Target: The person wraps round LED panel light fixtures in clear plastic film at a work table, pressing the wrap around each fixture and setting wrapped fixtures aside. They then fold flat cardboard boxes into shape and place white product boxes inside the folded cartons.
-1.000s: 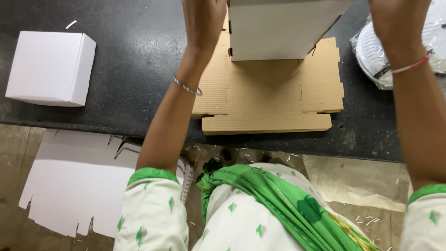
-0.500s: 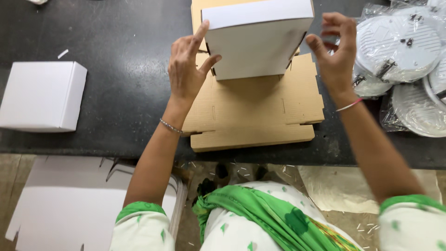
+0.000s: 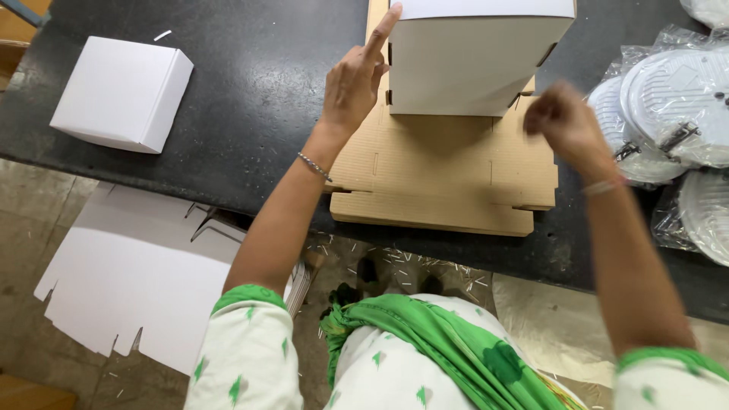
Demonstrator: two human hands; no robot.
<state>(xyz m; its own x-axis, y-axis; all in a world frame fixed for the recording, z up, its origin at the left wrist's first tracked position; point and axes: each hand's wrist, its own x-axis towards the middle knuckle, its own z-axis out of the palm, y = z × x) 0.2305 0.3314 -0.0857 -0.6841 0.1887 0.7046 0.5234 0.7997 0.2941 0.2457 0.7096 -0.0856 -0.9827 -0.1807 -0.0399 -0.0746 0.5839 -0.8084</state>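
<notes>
A folded white cardboard box (image 3: 471, 53) stands on a stack of flat brown cardboard sheets (image 3: 444, 178) on the black counter (image 3: 258, 114). My left hand (image 3: 355, 76) is raised at the box's left side, its index finger touching the top left corner, the other fingers loosely curled. My right hand (image 3: 563, 121) hovers just right of the box's lower right corner, blurred, fingers curled in with nothing visibly in them, not touching the box.
A second closed white box (image 3: 121, 93) sits at the counter's left. Round white discs in clear bags (image 3: 672, 114) lie at the right. Flat white die-cut sheets (image 3: 137, 281) are stacked on the floor at lower left.
Both hands have come off the box's sides. The left now touches only with its index finger; the right has dropped away and curled. The view has shifted slightly.
</notes>
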